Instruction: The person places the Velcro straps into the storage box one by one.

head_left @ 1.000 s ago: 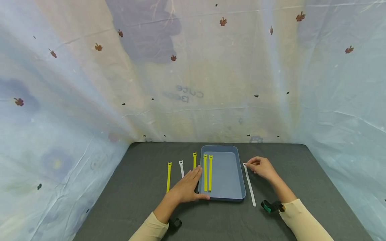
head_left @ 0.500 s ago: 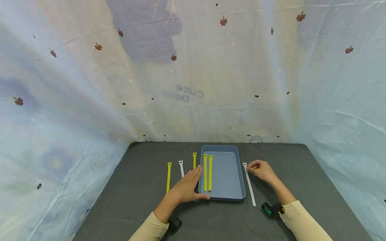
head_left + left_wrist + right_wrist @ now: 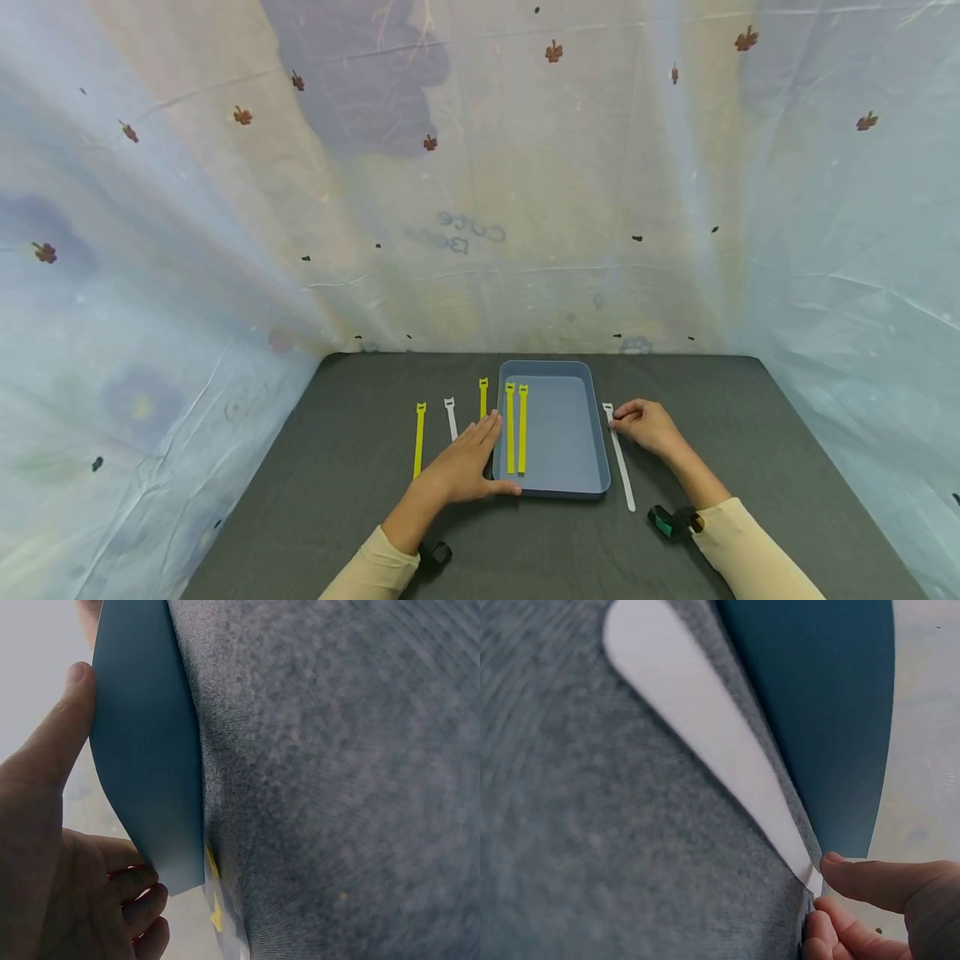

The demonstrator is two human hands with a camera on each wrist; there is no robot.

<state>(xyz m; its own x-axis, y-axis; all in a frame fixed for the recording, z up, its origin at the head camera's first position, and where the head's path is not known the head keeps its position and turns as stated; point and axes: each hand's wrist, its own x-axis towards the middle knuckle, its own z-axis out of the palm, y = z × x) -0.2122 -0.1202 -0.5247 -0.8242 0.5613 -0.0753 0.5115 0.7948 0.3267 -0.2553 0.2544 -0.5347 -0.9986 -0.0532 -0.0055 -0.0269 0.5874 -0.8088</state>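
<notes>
A shallow blue-grey tray (image 3: 564, 437) stands on the dark table, with two yellow cable ties (image 3: 522, 429) lying side by side at its left. My left hand (image 3: 461, 468) rests against the tray's near left corner, thumb along the front and fingers along the left rim. In the left wrist view, the thumb (image 3: 71, 705) touches the tray wall (image 3: 146, 742). To the tray's right lies a white cable tie (image 3: 622, 471), slightly slanted. My right hand (image 3: 651, 428) pinches it just below its slotted head; the right wrist view shows thumb (image 3: 862, 877) and fingers at that narrow far end.
Left of the tray lie a yellow cable tie (image 3: 419, 437), a white one (image 3: 452, 417) and another yellow one (image 3: 483, 398), partly hidden by the left hand and forearm. A patterned sheet (image 3: 480, 208) hangs behind and on both sides of the dark table (image 3: 555, 550).
My right hand has slid slightly down the white cable tie, from its head to just below it. The left hand, tray and other ties stay where they were.
</notes>
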